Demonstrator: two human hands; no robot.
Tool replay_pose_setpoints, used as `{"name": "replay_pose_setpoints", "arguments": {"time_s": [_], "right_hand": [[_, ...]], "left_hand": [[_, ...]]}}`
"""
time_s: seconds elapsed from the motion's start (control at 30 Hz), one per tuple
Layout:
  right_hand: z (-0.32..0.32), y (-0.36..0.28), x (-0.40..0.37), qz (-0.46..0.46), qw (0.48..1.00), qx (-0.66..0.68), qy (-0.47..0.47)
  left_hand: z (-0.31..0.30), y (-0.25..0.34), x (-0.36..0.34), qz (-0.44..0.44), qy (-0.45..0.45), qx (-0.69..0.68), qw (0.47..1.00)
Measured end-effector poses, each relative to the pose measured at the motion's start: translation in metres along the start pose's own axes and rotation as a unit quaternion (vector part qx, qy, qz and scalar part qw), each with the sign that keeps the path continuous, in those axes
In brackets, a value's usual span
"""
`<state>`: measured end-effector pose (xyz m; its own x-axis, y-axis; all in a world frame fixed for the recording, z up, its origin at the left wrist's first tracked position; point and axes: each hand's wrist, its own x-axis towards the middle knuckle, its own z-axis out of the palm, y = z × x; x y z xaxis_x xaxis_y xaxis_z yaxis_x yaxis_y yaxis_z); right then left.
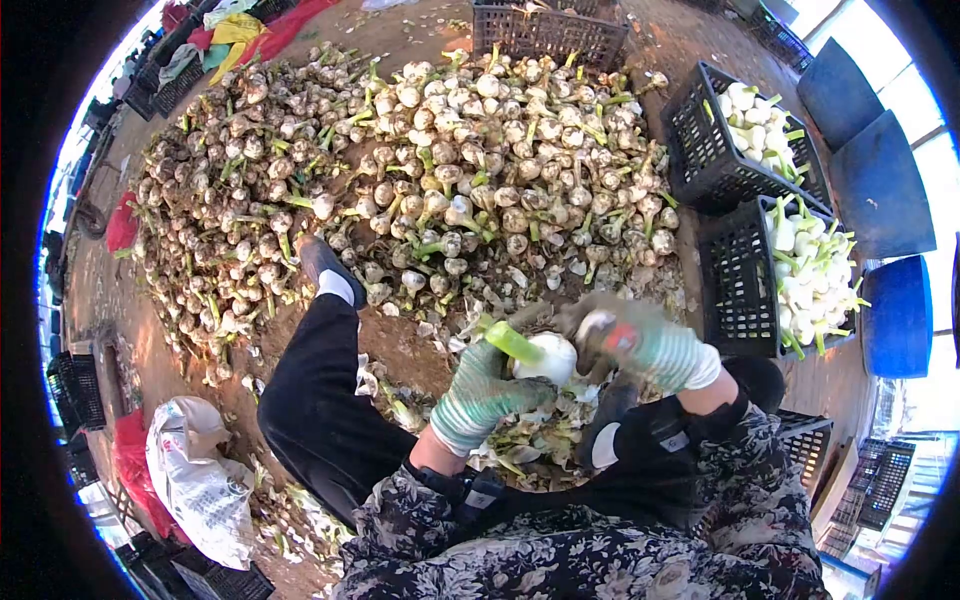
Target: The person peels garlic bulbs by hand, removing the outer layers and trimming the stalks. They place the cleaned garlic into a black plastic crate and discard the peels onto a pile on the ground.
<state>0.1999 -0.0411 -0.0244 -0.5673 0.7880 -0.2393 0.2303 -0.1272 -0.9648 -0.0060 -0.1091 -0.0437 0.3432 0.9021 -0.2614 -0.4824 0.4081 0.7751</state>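
Observation:
A peeled white garlic bulb (548, 358) with a short, thick green stem sits in my left hand (478, 392), which wears a green-and-white striped glove. The fingers curl round the bulb and its stem. My right hand (645, 345), gloved with a grey palm side and a red mark, is just right of the bulb. Motion blurs its fingers, so whether it holds anything cannot be made out. Loose peels and trimmings (535, 435) lie on the ground between my feet, below both hands.
A wide heap of unpeeled garlic (420, 170) spreads ahead. At right, two black crates (738, 270) hold cleaned white bulbs, beside blue barrels (893, 318). A white sack (200, 485) lies at left. Another black crate (550, 38) stands behind the heap.

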Motion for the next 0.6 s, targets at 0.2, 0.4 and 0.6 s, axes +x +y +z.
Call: {"name": "replay_pose_setpoints", "arguments": {"time_s": [0.2,0.4,0.6], "right_hand": [[-0.011,0.008,-0.001,0.036,0.992,-0.119,-0.036],[0.016,-0.006,-0.020,0.059,0.992,0.108,0.031],[0.004,-0.019,-0.017,0.128,0.979,-0.128,0.093]], "left_hand": [[-0.002,-0.002,0.000,0.015,-0.006,-0.020,1.000],[-0.002,-0.010,0.006,-0.001,0.044,0.047,0.998],[-0.002,-0.006,0.002,-0.010,-0.009,0.013,1.000]]}}
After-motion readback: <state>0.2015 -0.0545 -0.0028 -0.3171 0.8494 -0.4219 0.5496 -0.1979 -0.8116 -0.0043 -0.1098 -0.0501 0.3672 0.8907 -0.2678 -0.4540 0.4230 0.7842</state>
